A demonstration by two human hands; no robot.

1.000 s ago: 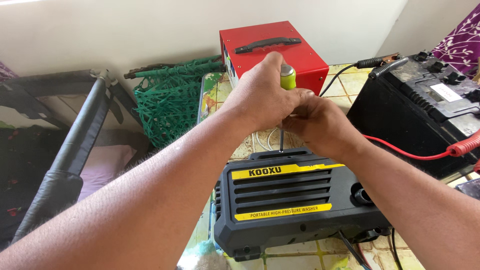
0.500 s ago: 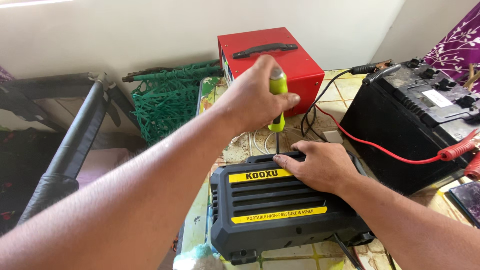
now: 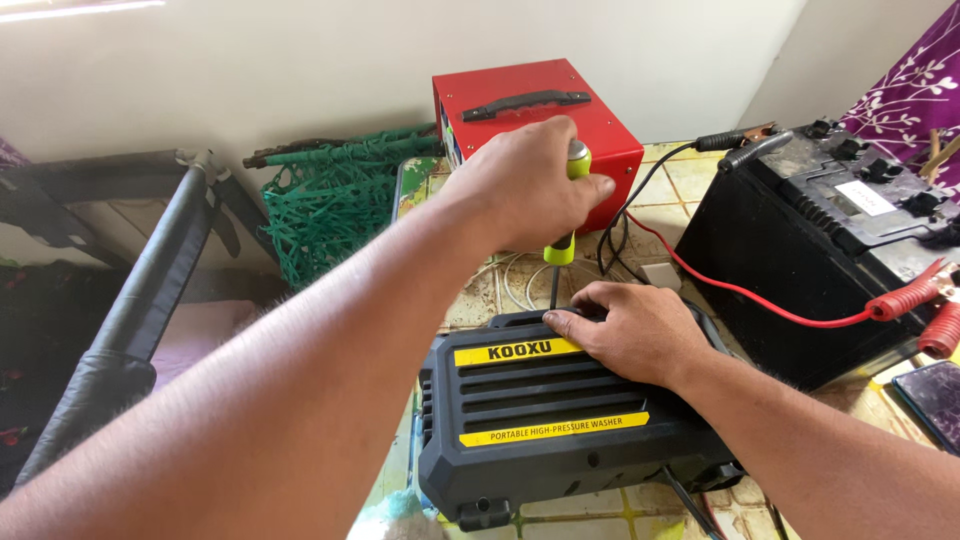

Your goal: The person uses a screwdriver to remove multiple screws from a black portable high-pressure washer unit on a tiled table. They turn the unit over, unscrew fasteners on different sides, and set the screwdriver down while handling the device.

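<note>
Screwdriver point(image 3: 562, 245) upright, long axis close to vertical, leaning a touch to the left at the bottom; yellow-green handle up, dark shaft pointing straight down to the top rear edge of the black machine point(image 3: 560, 430). Tip hidden just behind the fingertips of the other hand, so contact with a screw not visible.

Left hand point(image 3: 530, 185) wrapped over the top of the handle, fingers curled shut around it, knuckles facing the camera; grey cap of the handle peeking out above the index finger, lower end of the handle sticking out below the fist. Handle thus inside the closed palm, shaft free beneath it.

Right hand point(image 3: 635, 330) flat on the upper right corner of the black machine, palm down, fingers close together and stretched to the left, fingertips lying just beside the shaft at its lower end. Nothing gripped, only pressing on the casing.

Black machine lying on a tiled table point(image 3: 690, 180), yellow stripes across its ribbed front. Behind the screwdriver, a red metal box point(image 3: 600, 125) with a black carry handle. To the right, a large black battery point(image 3: 800, 230) with a red cable point(image 3: 760, 300) and red clamps. Left of the red box, a bundle of green netting point(image 3: 330, 205).
</note>
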